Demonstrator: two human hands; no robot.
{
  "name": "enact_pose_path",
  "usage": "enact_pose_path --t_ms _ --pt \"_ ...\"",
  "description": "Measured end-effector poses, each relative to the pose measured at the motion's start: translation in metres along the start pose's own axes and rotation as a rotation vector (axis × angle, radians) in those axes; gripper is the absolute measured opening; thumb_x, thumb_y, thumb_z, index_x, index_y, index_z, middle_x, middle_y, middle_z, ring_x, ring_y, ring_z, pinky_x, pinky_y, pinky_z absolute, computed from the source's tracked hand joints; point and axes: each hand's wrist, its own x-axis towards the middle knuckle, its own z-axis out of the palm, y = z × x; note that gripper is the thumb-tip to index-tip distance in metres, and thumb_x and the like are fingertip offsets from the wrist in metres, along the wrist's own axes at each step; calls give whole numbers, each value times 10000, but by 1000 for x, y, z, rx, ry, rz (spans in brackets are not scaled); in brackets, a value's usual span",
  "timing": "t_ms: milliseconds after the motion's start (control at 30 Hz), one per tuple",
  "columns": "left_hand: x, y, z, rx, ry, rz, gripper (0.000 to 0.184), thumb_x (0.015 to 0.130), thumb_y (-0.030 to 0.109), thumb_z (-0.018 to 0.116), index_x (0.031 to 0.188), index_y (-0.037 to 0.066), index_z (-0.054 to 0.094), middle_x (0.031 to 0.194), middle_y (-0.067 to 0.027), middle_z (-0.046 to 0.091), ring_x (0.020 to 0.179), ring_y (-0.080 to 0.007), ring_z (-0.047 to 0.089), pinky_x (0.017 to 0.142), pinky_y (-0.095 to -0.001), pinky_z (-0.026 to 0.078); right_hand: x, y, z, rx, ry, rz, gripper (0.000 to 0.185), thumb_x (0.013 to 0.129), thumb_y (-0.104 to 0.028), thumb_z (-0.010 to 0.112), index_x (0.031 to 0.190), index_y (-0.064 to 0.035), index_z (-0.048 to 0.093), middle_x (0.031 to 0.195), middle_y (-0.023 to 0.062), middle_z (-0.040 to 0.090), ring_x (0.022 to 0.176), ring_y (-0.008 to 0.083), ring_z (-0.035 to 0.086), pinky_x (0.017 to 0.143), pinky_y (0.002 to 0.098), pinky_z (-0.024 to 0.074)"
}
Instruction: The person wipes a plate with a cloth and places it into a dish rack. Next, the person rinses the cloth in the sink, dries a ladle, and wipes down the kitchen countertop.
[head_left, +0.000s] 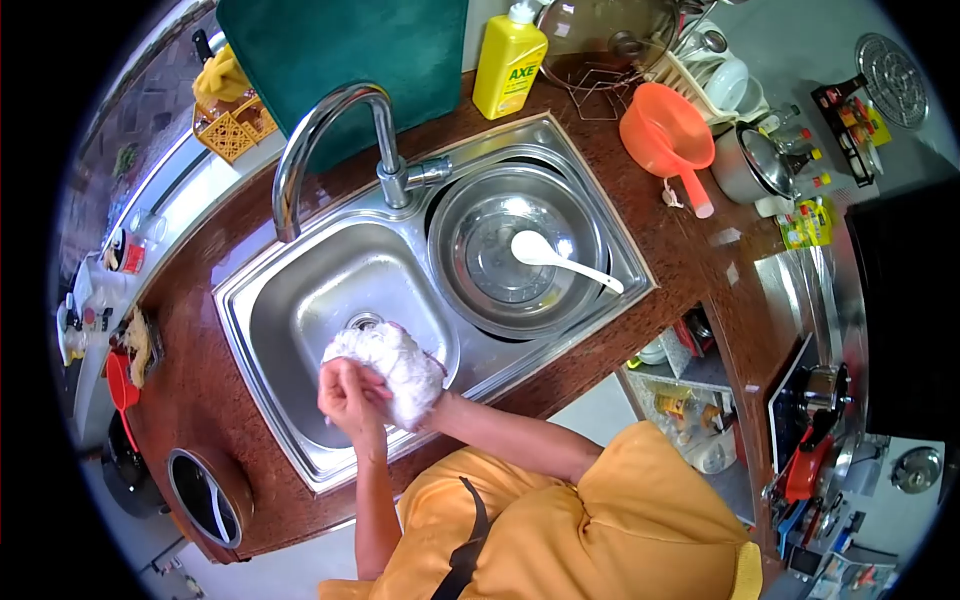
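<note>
A bunched white cloth (385,365) is held over the left sink basin (300,290), close to the drain (364,321). My left hand (352,395) is closed at the cloth's near left edge, fingers curled and pinched together. From the right, my right hand (432,402) reaches into the bundle; most of its fingers are hidden by the cloth, and it appears to grip it. Above the basin arches the chrome faucet (335,110), with no water seen running.
A metal bowl (470,285) with a white spoon (545,252) fills the right basin. Behind stand a green board (340,60) and a yellow soap bottle (508,65). An orange dipper (665,130) and a pot (745,170) are right; a brown pot (235,490) is left.
</note>
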Motion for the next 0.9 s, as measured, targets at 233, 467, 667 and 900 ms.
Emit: enact_pose_path --t_ms 233,467,667,900 --pt "14 -41 -51 61 1 -217 216 917 301 486 913 94 549 828 -26 553 801 -117 531 675 -261 421 10 -19 17 -584 1 -133 261 841 -256 539 986 -39 551 949 90 522 930 232 512 877 362 392" --pt "-11 -67 -53 1481 -426 583 343 827 310 546 1100 102 530 1099 -80 540 1103 -258 462 954 -401 346 -8 -19 -18 -1096 -261 -127 250 791 -160 568 1011 -41 573 1001 120 529 1027 270 510 1000 420 331" --pt "-10 -11 -3 1290 -549 329 436 789 342 533 1167 130 484 1150 -61 519 1106 -224 452 967 -364 310 -24 -52 -82 -976 98 -45 295 756 -146 656 1030 -41 623 1021 121 525 996 250 528 877 342 418" --pt "-4 1 -1 1378 -462 304 296 796 286 511 1051 137 511 1030 -52 543 980 -210 511 842 -337 386 -78 -146 -305 -1828 1036 -224 307 745 -163 645 1006 -18 574 980 182 556 967 360 518 834 439 411"
